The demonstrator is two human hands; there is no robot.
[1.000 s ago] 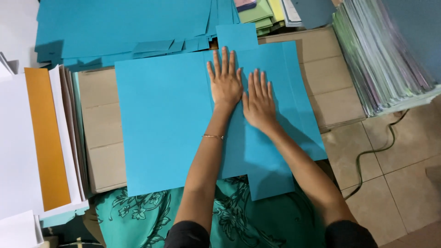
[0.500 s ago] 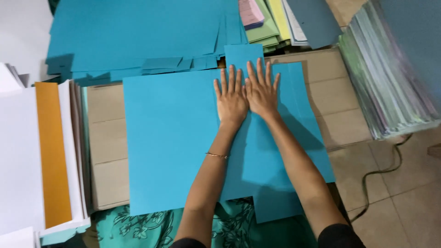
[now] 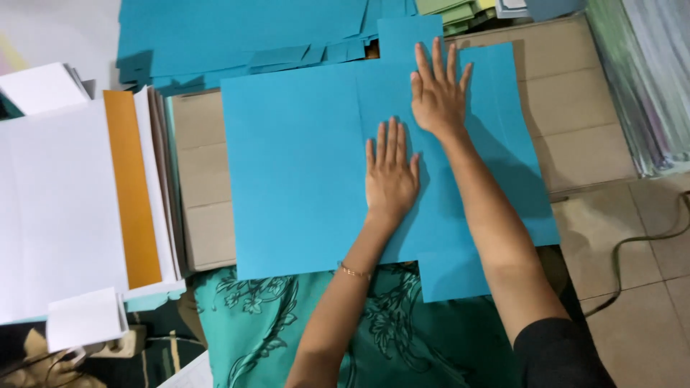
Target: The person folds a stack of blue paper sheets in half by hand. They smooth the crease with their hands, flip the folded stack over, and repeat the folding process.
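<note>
A large blue paper sheet point(image 3: 295, 172) with cut-out tabs lies flat over a brown cardboard surface point(image 3: 205, 187), one part folded over along a vertical crease. My left hand point(image 3: 390, 172) lies flat, palm down, on the middle of the sheet, a thin bracelet on its wrist. My right hand point(image 3: 438, 90) presses flat on the sheet's upper part, fingers spread, close to the top tab. Neither hand holds anything.
A pile of blue sheets point(image 3: 237, 32) lies at the top. A stack of white and orange papers point(image 3: 86, 194) stands at the left. Pastel paper stacks point(image 3: 647, 79) sit at the right on the tiled floor, with a cable point(image 3: 640, 241). Green patterned cloth point(image 3: 280, 323) covers my lap.
My left hand has slid down toward me along the crease, while my right hand has stayed near the top edge. The camera view has shifted, so the sheet looks larger.
</note>
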